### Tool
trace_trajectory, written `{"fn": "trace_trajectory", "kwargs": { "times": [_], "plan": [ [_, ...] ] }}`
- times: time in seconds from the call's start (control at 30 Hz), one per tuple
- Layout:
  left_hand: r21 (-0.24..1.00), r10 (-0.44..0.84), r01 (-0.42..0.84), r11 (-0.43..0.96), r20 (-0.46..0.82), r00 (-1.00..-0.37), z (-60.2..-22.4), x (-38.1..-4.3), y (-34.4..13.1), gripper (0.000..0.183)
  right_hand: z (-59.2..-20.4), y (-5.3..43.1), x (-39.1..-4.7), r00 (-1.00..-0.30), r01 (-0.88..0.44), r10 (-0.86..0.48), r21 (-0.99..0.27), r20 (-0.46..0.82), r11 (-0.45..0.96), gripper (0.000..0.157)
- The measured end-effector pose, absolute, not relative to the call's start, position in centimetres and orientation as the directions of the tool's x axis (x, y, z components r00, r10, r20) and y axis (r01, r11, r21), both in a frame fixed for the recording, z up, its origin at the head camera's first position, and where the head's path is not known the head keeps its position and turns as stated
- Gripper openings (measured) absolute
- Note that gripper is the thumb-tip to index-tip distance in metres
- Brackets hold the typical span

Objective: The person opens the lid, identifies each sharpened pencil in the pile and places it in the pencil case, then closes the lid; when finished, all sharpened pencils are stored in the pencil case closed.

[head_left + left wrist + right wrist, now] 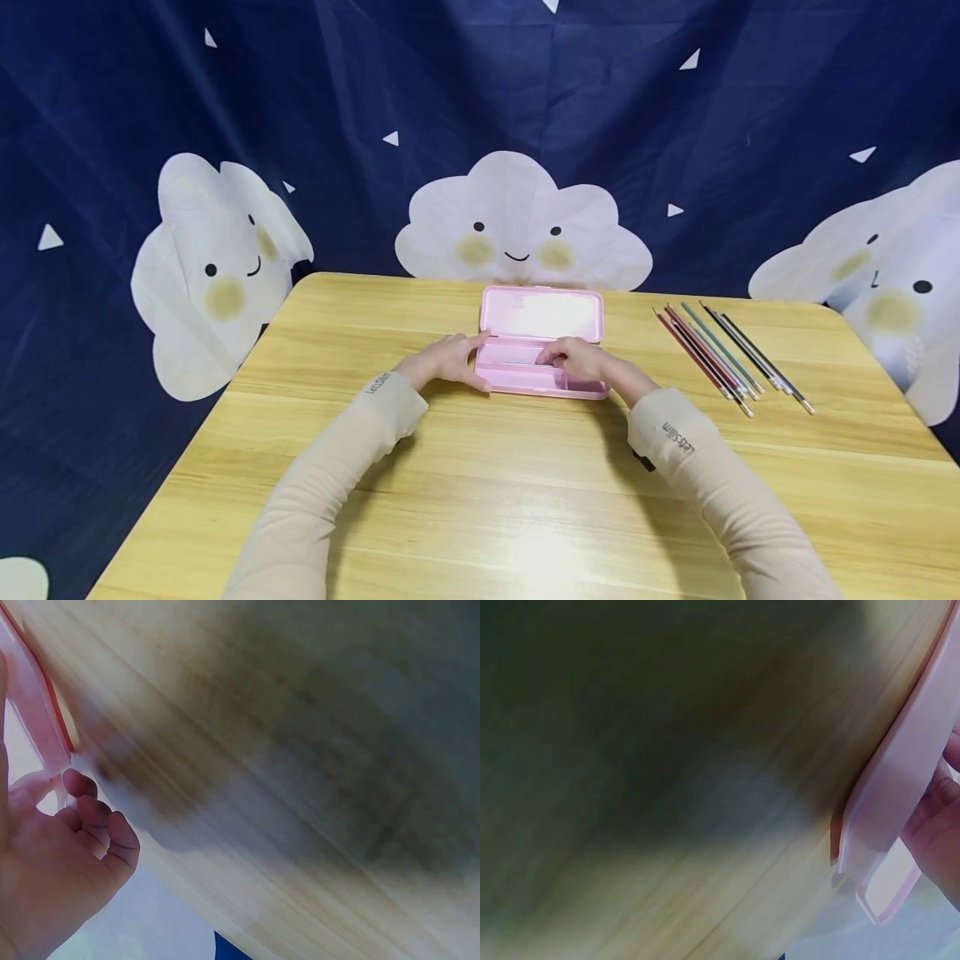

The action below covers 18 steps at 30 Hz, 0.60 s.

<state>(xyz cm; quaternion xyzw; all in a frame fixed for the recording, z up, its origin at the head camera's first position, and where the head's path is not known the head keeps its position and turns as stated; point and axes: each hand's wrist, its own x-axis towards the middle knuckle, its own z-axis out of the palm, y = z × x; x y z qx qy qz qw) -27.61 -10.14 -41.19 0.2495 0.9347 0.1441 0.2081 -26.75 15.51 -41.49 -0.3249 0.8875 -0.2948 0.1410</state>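
- Head view: a pink pencil case lies open near the middle of the worktop's far edge, its lid folded back toward that edge.
- Left hand spans the case's left end, thumb by the near corner and fingers farther back; its grip is spread across the case and holds it.
- Right hand reaches into the case from the right, fingers bent down over the inner divider; I cannot tell whether its grip has hold of anything.
- Several pencils, red, green and dark among them, lie slantwise toward the worktop's far right corner, apart from the case.
- Beyond the far edge hangs a dark blue cloth with white clouds.
- Both wrist views show pale pink case sides beside the fingers.
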Motion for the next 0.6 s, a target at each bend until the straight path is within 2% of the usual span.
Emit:
{"fn": "trace_trajectory", "kwargs": {
  "times": [0.33,0.6],
  "plan": [
    [0.350,0.507,0.396,0.849,-0.327,-0.798,-41.48,-27.72,-10.12,0.105,-41.52,15.57,-26.59,-0.762,-0.501,-0.647,-0.604,-0.034,0.620,0.025],
    [0.351,0.498,0.385,0.854,-0.332,-0.801,-41.38,-27.60,-10.01,0.105,-41.89,15.73,-26.37,-0.828,-0.446,-0.560,-0.628,0.019,0.638,0.017]
  ]
}}
